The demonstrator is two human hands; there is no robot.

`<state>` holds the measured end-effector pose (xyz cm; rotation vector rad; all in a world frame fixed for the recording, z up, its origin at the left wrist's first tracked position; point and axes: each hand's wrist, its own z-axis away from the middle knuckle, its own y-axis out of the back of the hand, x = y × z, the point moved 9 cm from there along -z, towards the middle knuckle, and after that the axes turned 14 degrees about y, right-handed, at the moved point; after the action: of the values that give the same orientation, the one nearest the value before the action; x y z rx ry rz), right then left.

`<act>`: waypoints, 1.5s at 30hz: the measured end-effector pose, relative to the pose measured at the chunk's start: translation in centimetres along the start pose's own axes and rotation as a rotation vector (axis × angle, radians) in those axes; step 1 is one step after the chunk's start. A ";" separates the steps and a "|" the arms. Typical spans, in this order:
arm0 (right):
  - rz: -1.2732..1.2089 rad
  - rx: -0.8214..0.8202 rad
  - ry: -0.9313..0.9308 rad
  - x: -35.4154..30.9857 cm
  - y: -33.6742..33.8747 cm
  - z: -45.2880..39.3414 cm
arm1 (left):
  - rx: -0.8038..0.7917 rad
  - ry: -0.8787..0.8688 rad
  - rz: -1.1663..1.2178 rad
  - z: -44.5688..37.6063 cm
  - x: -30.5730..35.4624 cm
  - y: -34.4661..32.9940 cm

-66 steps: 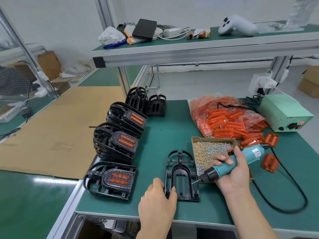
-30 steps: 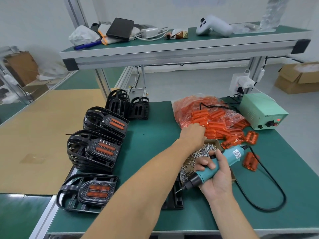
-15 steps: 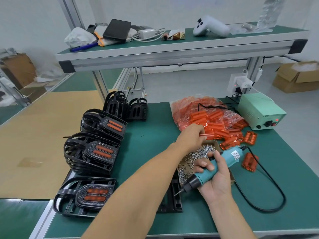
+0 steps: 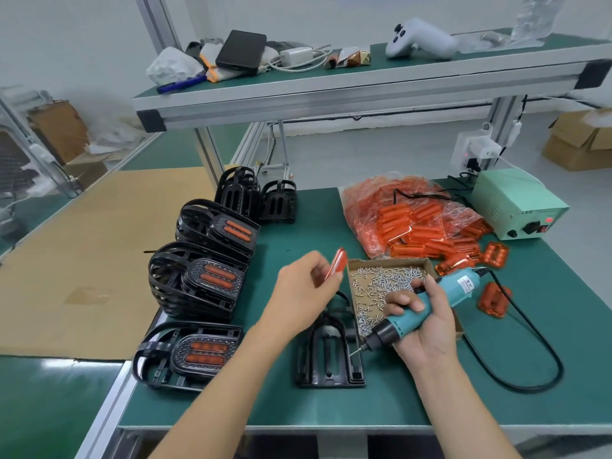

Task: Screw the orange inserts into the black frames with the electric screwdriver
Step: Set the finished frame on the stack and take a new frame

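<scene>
Orange insert (image 4: 337,264) pinched in the left hand (image 4: 306,289) above an unfilled black frame (image 4: 328,356) on the bench; the right hand (image 4: 422,326) grips the electric screwdriver (image 4: 422,308) over a cardboard tray (image 4: 430,264) of screws (image 4: 381,286), beside a plastic bag (image 4: 364,200) of inserts.

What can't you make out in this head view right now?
- Frame: its top end is hidden behind the left hand.
- Insert: seen edge-on, face unreadable.
- Screwdriver: grip covered by the right hand.
- Its bit: too small to tell if a screw is loaded.
</scene>
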<state>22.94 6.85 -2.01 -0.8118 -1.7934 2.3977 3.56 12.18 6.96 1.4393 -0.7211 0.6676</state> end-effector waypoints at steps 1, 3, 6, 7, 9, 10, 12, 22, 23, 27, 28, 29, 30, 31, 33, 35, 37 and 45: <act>0.002 -0.004 -0.002 0.0 0.0 0.0 | 0.020 0.003 -0.025 1.6 -1.0 0.7; 0.000 -0.012 -0.009 0.1 -0.1 0.1 | 0.044 -0.022 -0.101 4.5 -2.6 1.2; 0.005 -0.015 -0.008 0.1 -0.2 0.0 | 0.111 -0.142 -0.227 7.8 -3.3 0.4; 0.006 -0.017 -0.007 0.0 -0.3 0.0 | 0.144 -0.197 -0.266 8.6 -3.2 -0.1; 0.003 -0.014 -0.011 0.0 -0.3 0.0 | 0.188 -0.301 -0.351 9.9 -2.8 -1.5; -0.001 -0.010 -0.013 0.0 -0.3 0.0 | 0.193 -0.337 -0.379 10.3 -2.7 -2.3; -0.007 -0.004 -0.013 -0.1 -0.2 0.0 | 0.199 -0.366 -0.396 10.8 -3.0 -3.3; -0.011 -0.004 -0.012 0.0 -0.1 -0.2 | 0.166 -0.313 -0.519 11.9 -3.1 -4.4; -0.010 -0.004 -0.014 0.0 -0.1 -0.1 | 0.163 -0.318 -0.516 12.2 -3.2 -4.5; -0.008 -0.002 -0.022 0.1 -0.1 -0.1 | 0.175 -0.369 -0.482 13.2 -3.2 -3.8; -0.008 -0.003 -0.021 0.1 -0.1 -0.1 | 0.190 -0.378 -0.492 13.2 -3.2 -3.4; -0.007 -0.004 -0.020 0.1 -0.1 -0.1 | 0.197 -0.385 -0.509 13.1 -3.3 -3.0; -0.006 -0.005 -0.018 0.1 -0.1 -0.1 | 0.193 -0.389 -0.525 12.9 -3.5 -2.7; -0.006 -0.006 -0.017 0.1 -0.2 -0.2 | 0.183 -0.397 -0.536 12.6 -3.7 -2.5; -0.006 -0.012 -0.013 0.0 -0.2 -0.2 | 0.149 -0.412 -0.522 12.4 -4.3 -2.5; -0.006 -0.016 -0.014 0.0 -0.2 -0.2 | 0.120 -0.411 -0.476 12.2 -4.7 -2.7; -0.009 -0.015 -0.019 0.1 -0.2 -0.2 | 0.111 -0.407 -0.436 12.0 -4.9 -2.7; -0.007 -0.020 -0.013 0.1 0.0 -0.3 | -0.096 -0.382 -0.419 11.4 -5.5 -4.3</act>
<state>22.95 7.12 -2.11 -0.7927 -1.8250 2.3899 2.97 0.75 -0.03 1.5825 -0.7010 0.0313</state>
